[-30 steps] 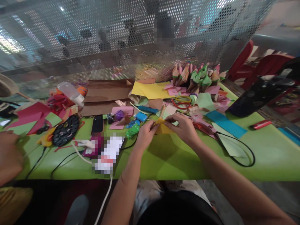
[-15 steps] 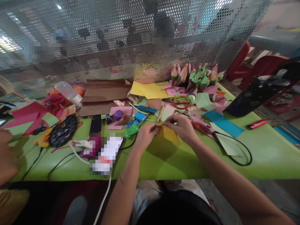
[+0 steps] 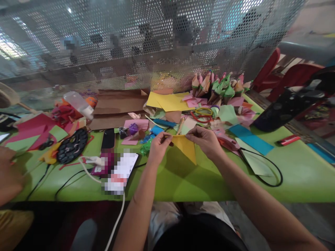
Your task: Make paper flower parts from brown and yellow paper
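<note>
A piece of yellow paper is stretched between my two hands above the green table. Its top edge runs between my fingertips and a pointed corner hangs down. My left hand pinches the paper's left end between thumb and fingers. At the other end, my right hand is closed on the top right edge. Just behind the paper, a thin tan stick-like piece points up; its lower end is hidden. A green shiny wrapper lies left of my left hand, and a pink glue gun right of my right hand.
Small paper cones crowd the back right. A dark bottle and a red marker-like item are at the right. Left lie a lit phone, cables, a black round tray and another person's hand. Behind stands a perforated metal panel.
My hands have moved apart, the left one leftward, and the yellow paper is spread wider, its point hanging lower. The view has shifted slightly.
</note>
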A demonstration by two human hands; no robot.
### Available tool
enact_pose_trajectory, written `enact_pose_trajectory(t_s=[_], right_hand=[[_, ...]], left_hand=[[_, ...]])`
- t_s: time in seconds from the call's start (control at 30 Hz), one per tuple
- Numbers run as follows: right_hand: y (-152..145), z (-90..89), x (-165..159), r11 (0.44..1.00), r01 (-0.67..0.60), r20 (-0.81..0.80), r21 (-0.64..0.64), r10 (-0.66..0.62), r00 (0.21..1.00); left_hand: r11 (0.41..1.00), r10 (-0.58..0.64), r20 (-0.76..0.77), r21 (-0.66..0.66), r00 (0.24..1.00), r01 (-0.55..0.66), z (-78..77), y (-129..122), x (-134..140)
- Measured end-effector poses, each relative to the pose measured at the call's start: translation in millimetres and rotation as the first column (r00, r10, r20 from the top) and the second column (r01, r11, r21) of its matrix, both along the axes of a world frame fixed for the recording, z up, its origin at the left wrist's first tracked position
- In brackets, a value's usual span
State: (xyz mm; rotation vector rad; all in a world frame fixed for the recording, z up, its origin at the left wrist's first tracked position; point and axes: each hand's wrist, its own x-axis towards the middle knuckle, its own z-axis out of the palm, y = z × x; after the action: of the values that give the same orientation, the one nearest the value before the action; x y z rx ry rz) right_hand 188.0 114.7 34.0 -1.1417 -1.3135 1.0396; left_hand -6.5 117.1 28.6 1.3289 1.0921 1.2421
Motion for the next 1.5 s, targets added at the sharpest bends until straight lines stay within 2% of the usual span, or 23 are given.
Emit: enact_pose_trajectory(t_s=[0.1, 0.23, 0.3, 0.4, 0.57, 0.77, 0.93, 1.1, 1.23, 1.33, 1.5], right_hand=[[-1.1, 0.7, -1.9, 1.000, 0.019, -0.023, -0.003, -0.019, 1.000], [-1.9, -0.8, -5.1, 0.999, 0.034, -0.064, 0.005, -0.034, 0.997], [-1.7, -2.3, -6.4, 0.999, 0.033, -0.071, 0.011, -0.032, 0.997], [-0.8, -5.4, -7.6, 0.999, -0.027, -0.077, -0.026, 0.025, 0.997], [1.3, -14.4, -10.1, 0.984, -0.143, 0.034, -0.111, 0.147, 0.989], [0.4, -19.0, -12.8, 0.992, -0.112, 0.100, -0.060, 0.118, 0.988], [-3.2, -14.4, -11.1, 0.998, -0.047, 0.263, -0.051, 0.059, 0.963], [-3.3, -11.6, -11.3, 0.997, -0.070, 0.286, -0.027, 0.075, 0.955], [-4.8, -10.6, -13.2, 0.997, -0.074, 0.285, -0.034, 0.081, 0.955], [-5.7, -10.5, -13.7, 0.993, -0.105, 0.219, -0.058, 0.115, 0.969], [-4.6, -12.5, -14.0, 0.984, -0.170, 0.081, -0.052, 0.174, 0.981]], left_hand=[[0.998, -0.002, 0.055, -0.058, 0.998, 0.006, -4.7, -0.3, 4.0], [0.977, -0.154, 0.058, -0.140, 0.986, 0.161, -10.8, -2.1, 12.5], [0.972, -0.185, 0.038, -0.142, 0.982, 0.189, -12.8, -2.2, 15.4], [0.992, -0.094, 0.029, -0.082, 0.995, 0.097, -14.7, -0.5, 15.6], [0.993, 0.116, -0.077, 0.004, 0.990, -0.116, -16.6, 2.0, 11.3], [0.987, 0.161, -0.120, 0.032, 0.980, -0.159, -14.1, -1.0, 15.0], [0.975, 0.223, -0.130, 0.041, 0.966, -0.219, -11.7, -1.8, 15.8], [0.969, 0.241, 0.016, -0.063, 0.970, -0.240, -11.8, 0.1, 17.0], [0.970, 0.198, 0.188, -0.176, 0.962, -0.165, -12.0, 0.0, 20.2], [0.965, 0.174, 0.292, -0.243, 0.940, -0.104, -14.4, 0.9, 20.4], [0.949, 0.208, 0.342, -0.299, 0.917, -0.103, -21.6, 5.5, 15.1]])
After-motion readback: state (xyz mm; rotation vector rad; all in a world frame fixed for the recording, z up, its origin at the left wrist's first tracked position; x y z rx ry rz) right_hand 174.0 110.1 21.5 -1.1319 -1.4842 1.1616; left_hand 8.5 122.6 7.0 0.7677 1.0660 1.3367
